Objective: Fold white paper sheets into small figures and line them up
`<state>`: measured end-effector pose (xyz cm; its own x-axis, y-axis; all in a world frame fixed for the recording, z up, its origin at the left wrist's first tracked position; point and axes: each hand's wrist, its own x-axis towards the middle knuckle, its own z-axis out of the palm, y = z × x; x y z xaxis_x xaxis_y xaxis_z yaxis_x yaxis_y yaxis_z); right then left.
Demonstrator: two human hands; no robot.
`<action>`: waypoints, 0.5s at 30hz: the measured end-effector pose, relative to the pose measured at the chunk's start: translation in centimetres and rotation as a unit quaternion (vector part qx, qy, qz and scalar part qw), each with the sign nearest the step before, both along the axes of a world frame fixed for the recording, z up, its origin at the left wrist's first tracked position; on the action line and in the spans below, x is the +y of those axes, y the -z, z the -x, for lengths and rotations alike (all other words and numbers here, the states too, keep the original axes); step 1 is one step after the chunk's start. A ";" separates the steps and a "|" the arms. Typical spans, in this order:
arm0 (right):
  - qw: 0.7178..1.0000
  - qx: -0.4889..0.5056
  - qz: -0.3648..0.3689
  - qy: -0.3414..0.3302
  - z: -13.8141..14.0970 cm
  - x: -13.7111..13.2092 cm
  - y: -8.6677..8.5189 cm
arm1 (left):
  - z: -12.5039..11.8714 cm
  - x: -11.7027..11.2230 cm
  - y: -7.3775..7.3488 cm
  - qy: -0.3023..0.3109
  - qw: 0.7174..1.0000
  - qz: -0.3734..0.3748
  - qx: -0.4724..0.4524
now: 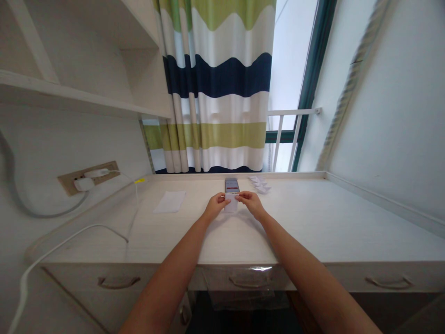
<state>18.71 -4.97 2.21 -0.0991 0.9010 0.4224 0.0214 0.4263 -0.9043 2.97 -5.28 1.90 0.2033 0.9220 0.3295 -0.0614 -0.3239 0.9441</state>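
Note:
My left hand (215, 207) and my right hand (251, 204) meet at the middle of a white desk (306, 222). Between their fingertips they pinch a small white paper card (231, 205). Its far edge lies against a smartphone (232, 185), which rests on the desk with its screen lit and showing a red patch. To the right of the phone lies a small pile of folded white paper pieces (260, 184). A flat white paper sheet (169, 202) lies to the left of my left hand.
A wall socket strip (88, 179) with white plugs sits at the left, and a white cable (69, 241) runs along the desk's left edge. A striped curtain (215, 83) hangs behind the desk. A shelf (69, 93) overhangs the left side, and drawers with handles line the front.

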 end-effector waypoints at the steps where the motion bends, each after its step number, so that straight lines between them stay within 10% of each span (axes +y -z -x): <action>1: 1.000 -0.007 -0.003 0.004 0.0 0.0 0.1 | 0.0 0.0 -0.1 -0.004 1.000 -0.006 -0.007; 15: 1.000 0.003 -0.001 0.007 0.0 -0.5 -0.4 | -0.1 -0.5 -0.4 -0.004 1.000 0.007 -0.029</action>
